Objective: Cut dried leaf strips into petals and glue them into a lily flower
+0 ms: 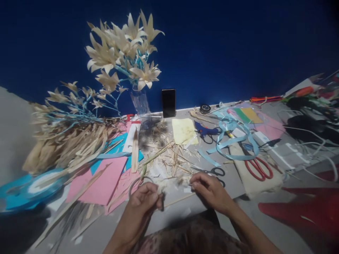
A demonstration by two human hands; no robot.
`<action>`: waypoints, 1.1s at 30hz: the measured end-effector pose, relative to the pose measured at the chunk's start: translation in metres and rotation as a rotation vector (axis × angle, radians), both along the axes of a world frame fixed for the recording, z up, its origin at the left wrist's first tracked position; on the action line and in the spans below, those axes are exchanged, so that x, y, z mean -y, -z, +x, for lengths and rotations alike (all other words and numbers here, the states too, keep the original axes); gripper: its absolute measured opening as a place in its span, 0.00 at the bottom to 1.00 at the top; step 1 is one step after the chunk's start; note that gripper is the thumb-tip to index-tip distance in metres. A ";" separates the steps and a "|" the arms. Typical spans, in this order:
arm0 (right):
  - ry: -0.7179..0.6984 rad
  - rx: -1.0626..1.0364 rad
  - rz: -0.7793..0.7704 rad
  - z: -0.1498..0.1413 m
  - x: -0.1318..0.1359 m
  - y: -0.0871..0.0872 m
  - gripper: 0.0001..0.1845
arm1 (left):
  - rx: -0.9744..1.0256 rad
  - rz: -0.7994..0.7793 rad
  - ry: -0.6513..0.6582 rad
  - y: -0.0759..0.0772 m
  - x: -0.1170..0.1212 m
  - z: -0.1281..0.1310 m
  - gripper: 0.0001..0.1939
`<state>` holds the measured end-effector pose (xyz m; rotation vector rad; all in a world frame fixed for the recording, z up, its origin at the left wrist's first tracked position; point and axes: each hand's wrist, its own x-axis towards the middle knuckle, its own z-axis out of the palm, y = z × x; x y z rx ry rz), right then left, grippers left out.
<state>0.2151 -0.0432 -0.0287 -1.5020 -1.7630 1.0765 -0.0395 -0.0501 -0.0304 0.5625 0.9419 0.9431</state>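
Observation:
My left hand (145,198) is closed in a pinch at the table's near edge, with a small pale piece (160,187) at its fingertips. To the right, the fingers of my right hand (208,188) are curled together beside pale, fuzzy scraps (182,180); whatever they pinch is too small to make out. A thin straw-coloured strip (178,200) lies on the table between both hands. Just beyond my right hand are black-handled scissors (217,171). Dry husk shreds (172,155) are scattered ahead of the hands.
A glass vase (141,106) holds cream flowers (127,42) near the blue wall. Dried husks (69,144), pink paper (109,180) and a ribbon roll (43,185) lie left. Rightward are a blue glue gun (206,129), light-blue ribbon (233,155), red-handled scissors (259,169) and a power strip (282,151).

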 end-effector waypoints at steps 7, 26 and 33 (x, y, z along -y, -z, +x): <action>-0.081 0.007 0.216 -0.028 0.002 0.002 0.08 | -0.141 0.081 0.072 -0.007 -0.004 0.020 0.11; 0.188 -0.372 0.030 -0.037 0.000 0.003 0.06 | 0.138 -0.083 -0.231 -0.007 -0.012 0.025 0.15; 0.190 -0.320 0.082 -0.038 0.003 0.001 0.04 | 0.243 -0.112 -0.231 -0.005 -0.009 0.023 0.16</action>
